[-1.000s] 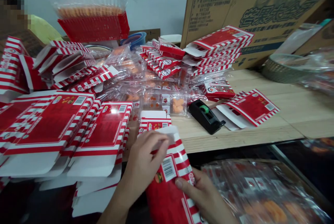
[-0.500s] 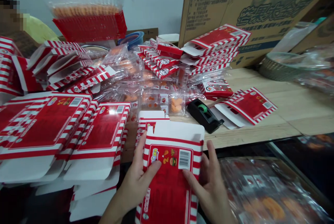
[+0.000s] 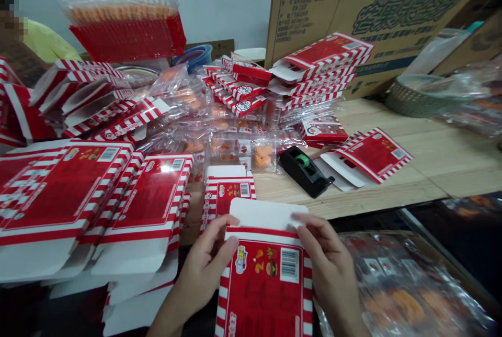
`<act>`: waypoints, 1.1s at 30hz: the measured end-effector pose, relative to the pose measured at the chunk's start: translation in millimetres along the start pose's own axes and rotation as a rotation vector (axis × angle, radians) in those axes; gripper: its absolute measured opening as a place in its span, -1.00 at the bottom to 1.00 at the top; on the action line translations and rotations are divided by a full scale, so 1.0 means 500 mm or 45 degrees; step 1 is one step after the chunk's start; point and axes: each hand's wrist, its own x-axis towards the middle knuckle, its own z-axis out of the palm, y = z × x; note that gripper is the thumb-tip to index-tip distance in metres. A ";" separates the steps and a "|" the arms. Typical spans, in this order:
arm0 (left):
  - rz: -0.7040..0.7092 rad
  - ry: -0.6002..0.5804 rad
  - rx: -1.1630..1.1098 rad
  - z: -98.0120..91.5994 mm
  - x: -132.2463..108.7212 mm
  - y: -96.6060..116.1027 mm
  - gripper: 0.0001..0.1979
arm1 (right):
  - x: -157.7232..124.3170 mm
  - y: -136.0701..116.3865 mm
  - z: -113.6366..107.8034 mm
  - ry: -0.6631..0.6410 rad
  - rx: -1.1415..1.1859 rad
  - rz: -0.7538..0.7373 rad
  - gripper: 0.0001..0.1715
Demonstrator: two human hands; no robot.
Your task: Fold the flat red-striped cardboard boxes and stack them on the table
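In front of me is a red-and-white striped carton [image 3: 266, 290] with a barcode and food pictures, its white end flap standing up. My left hand [image 3: 206, 261] is closed around the carton's upper left edge, thumb on the printed face and fingers by the base of the flap. At the upper right corner, my right hand [image 3: 331, 261] grips the side, with its thumb near the corner and slightly blurred fingertips at the flap. Just beyond lies another striped carton [image 3: 231, 190], partly covered by the held one.
Stacked flat cartons [image 3: 152, 195] fill the left side. A black tape dispenser [image 3: 306, 172] and an open-ended carton [image 3: 376, 156] lie ahead on the table. Clear snack packs [image 3: 403, 300] are at lower right. A person in yellow [image 3: 50, 44] is at far left.
The carton has moved down and slightly right. My right hand has shifted from its side up to the top corner by the flap, and my left fingers have moved to the flap's base.
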 end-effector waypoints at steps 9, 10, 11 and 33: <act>0.234 0.035 0.413 -0.009 0.005 -0.016 -0.80 | 0.033 -0.048 -0.020 -0.449 -0.082 -0.185 -0.77; 0.251 0.006 0.437 -0.006 0.004 -0.016 -0.81 | 0.041 -0.057 -0.020 -0.532 -0.078 -0.087 -0.71; 0.267 -0.023 0.461 -0.002 0.003 -0.015 -0.81 | 0.050 -0.067 -0.019 -0.611 -0.089 0.004 -0.66; 0.280 -0.105 0.126 0.011 -0.008 -0.028 -0.54 | 0.074 -0.109 0.006 -0.915 -0.431 -0.078 -0.89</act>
